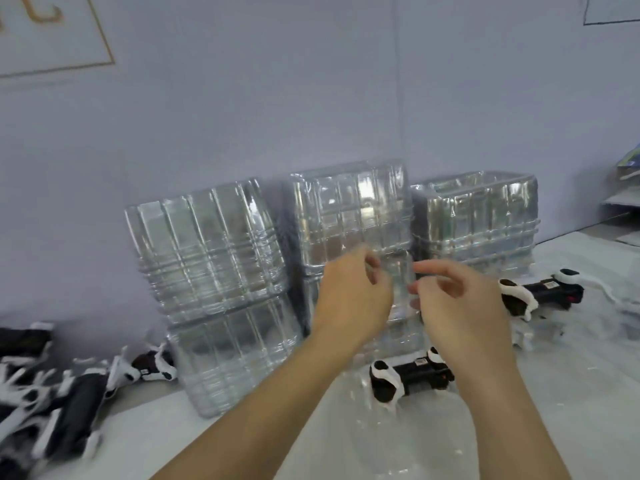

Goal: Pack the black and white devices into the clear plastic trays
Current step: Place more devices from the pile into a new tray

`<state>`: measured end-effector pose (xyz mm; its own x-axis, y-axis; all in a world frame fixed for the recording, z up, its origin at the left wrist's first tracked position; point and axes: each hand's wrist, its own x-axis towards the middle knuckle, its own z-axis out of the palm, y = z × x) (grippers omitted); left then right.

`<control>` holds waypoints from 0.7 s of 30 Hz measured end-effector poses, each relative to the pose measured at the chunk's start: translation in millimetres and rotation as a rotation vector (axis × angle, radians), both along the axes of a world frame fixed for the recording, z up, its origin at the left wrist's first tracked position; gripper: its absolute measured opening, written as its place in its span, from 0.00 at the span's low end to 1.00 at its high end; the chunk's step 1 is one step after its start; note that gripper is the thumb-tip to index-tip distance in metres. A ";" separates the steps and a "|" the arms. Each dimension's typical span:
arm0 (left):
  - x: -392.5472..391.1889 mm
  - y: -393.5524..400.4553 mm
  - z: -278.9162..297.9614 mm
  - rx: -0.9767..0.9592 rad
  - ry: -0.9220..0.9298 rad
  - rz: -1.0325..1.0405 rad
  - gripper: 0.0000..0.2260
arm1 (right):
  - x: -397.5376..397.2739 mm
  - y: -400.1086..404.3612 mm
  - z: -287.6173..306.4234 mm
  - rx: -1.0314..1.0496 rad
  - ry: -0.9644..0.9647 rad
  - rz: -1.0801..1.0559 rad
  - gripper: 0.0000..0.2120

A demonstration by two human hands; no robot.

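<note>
A heap of black and white devices [52, 386] lies at the table's [571, 393] left edge beside stacked clear plastic trays [214, 251], while the left hand [353, 292] and right hand [460, 306] pinch one clear tray [401, 282] upright between them above another device [408, 374].

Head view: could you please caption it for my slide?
Both hands pinch a clear tray before tray stacks.

Three tray stacks [353, 244] stand along my worktop's [571, 393] back edge. Devices pile [52, 393] at the left edge; one device [412, 374] lies before the middle stack, another [543, 294] before the right stack.
</note>
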<state>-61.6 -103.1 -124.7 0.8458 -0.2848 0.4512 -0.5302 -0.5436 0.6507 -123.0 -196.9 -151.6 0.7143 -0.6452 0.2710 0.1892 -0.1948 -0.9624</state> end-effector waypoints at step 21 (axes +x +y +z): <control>102.0 166.2 146.5 0.652 -0.111 0.120 0.17 | 14.2 58.5 -5.7 -0.295 0.043 0.370 0.14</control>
<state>40.4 63.2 21.8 0.8468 -0.4358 0.3049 -0.4868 -0.8661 0.1140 -108.8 -138.4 -157.3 0.8964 -0.2456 0.3690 0.2580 -0.3879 -0.8849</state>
